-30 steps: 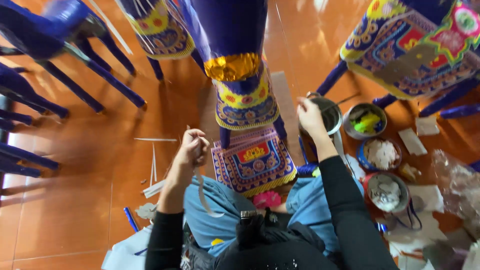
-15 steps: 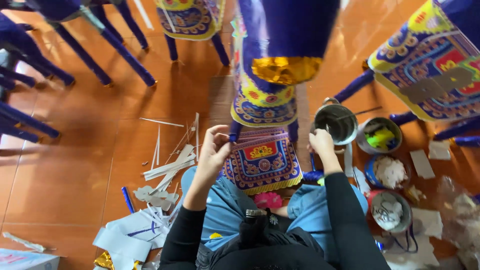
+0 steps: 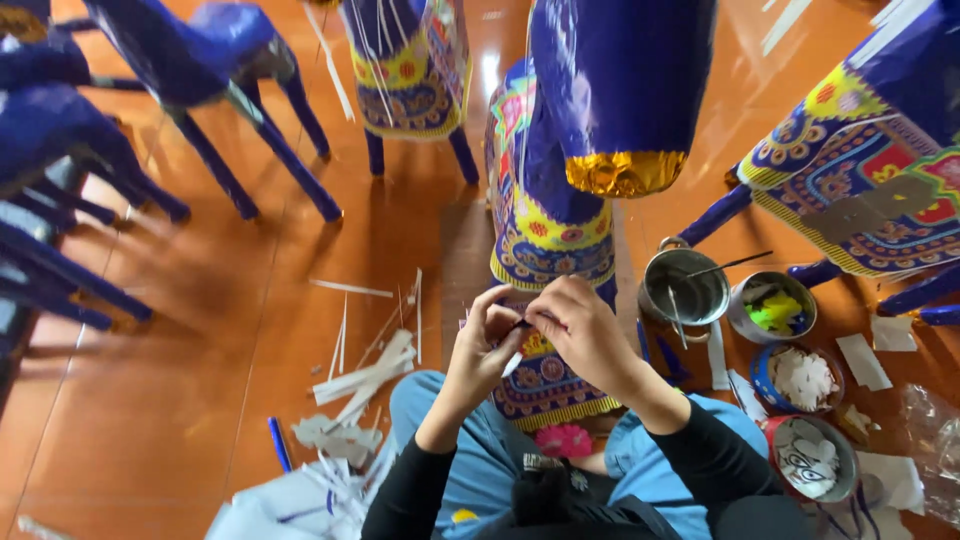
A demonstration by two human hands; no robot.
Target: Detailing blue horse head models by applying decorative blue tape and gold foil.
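Both hands, left hand (image 3: 482,352) and right hand (image 3: 577,330), pinch a small white paper strip (image 3: 512,364) above the patterned panel (image 3: 545,385); the strip is not yet stuck on, and cut pieces wait in bowls (image 3: 805,378).

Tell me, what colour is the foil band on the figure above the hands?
Gold, on the foil band, seen in the head view.

No screens, signs or labels to report here, and the nearest things to packages are a few open containers on the floor at the right. A crumpled clear plastic bag (image 3: 930,440) lies at the far right edge (contents too blurred to tell). Beside it stand a round blue tub (image 3: 800,377) of white paper cutouts and a round red-rimmed tin (image 3: 812,458) of printed white pieces.
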